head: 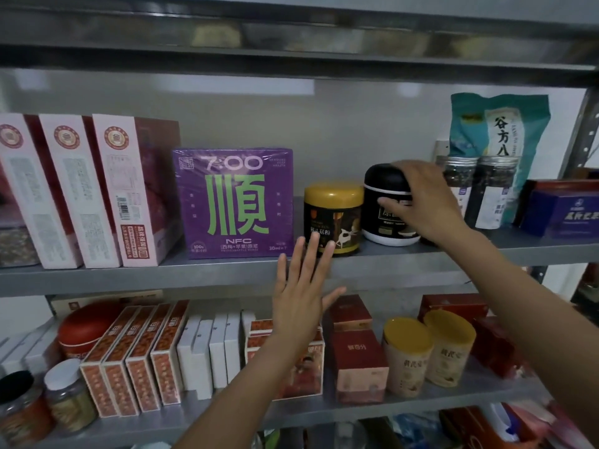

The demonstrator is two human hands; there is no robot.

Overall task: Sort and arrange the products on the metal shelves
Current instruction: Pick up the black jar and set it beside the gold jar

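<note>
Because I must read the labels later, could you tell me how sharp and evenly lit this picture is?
Head view: the purple box is sharp and readable; the middle shelf bows slightly from the wide lens; the top shelf carries smeared reflections underneath; the blue box at far right is soft; the right hand on the black jar looks slightly blurred.

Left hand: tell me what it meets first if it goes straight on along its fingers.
Probably the gold-lidded jar: the left hand points up at its lower front, though depth is unclear.
</note>
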